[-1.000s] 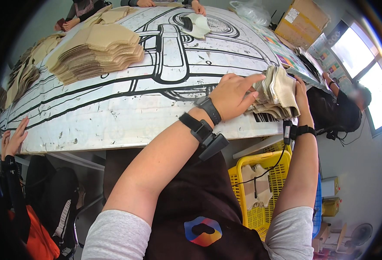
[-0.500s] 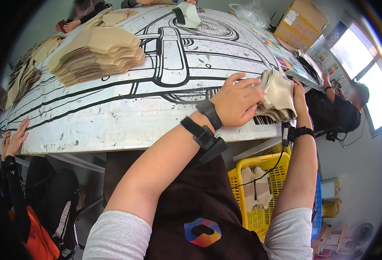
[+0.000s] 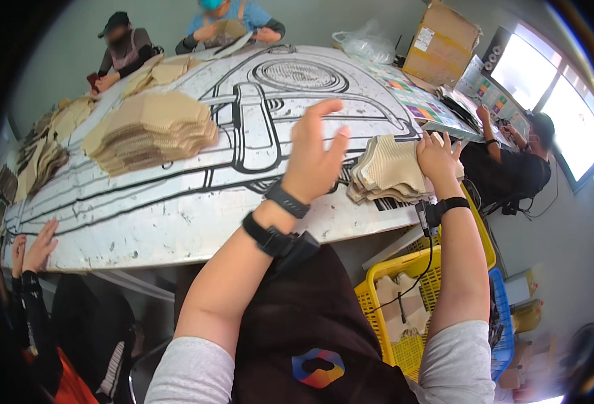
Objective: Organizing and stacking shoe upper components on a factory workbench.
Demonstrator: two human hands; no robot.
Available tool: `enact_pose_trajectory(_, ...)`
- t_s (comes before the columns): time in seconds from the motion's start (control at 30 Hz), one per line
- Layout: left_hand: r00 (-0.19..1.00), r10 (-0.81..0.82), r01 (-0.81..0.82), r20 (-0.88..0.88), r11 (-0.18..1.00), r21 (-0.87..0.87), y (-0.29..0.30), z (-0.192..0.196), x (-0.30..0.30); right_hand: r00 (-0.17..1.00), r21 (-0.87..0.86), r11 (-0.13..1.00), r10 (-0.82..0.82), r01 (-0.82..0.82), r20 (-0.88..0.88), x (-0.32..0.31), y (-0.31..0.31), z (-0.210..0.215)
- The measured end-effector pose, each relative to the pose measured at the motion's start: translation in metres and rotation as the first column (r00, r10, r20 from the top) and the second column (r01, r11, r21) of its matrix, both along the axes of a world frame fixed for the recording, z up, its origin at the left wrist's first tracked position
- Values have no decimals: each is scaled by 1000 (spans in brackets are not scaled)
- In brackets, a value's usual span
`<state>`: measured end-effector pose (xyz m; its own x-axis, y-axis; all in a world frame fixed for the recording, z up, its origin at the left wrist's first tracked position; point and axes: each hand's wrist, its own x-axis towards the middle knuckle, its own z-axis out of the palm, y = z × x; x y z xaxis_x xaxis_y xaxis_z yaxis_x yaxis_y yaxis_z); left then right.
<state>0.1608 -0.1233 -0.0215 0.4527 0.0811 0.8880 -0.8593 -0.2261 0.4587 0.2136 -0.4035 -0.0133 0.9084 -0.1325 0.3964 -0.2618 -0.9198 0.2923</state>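
My left hand [image 3: 314,151] is raised over the table, fingers apart and holding nothing. Right of it, near the table's edge, lies a short stack of beige mesh-textured cut pieces [image 3: 388,165] with wavy outlines. My right hand [image 3: 438,161] rests against the right side of that stack, its fingers spread and its palm side hidden. A taller stack of similar beige pieces [image 3: 149,128] stands farther left on the white table [image 3: 196,222], which is printed with black line drawings. Dark bands and small devices are strapped to both my wrists.
Below the table at right stand a yellow basket [image 3: 371,276] with beige pieces inside and a blue basket [image 3: 504,337]. More pieces [image 3: 41,158] lie at far left. Co-workers sit at the far side, left and right. A cardboard box [image 3: 438,44] and plastic bag [image 3: 368,46] are behind.
My left hand has lifted off the stack and moved left. My right hand has shifted from the stack's far right side onto its edge. The view has tilted up, showing more of the co-workers.
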Motion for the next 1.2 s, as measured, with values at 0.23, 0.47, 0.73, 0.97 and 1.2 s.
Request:
enact_pose_trajectory(0.23,953,-200,151,-226,964,-217,93,32,-5,754,-217,901,433,-375,494,-56,72,38)
enact_pose_trajectory(0.47,844,-250,33,-475,908,-418,177,-9,18,549,330,516,836,-791,10,-106,243,14)
enact_pose_trajectory(0.73,640,-515,149,-570,811,-566,205,-68,28,20,801,122,990,-586,-136,-10,337,-18)
enact_pose_trajectory(0.97,597,-463,103,-655,854,-510,195,-81,28,440,743,-525,831,415,342,3,324,-57)
enact_pose_trajectory(1.2,648,-182,35,-739,977,-210,189,-77,23,770,603,-751,544,270,333,26,302,-82)
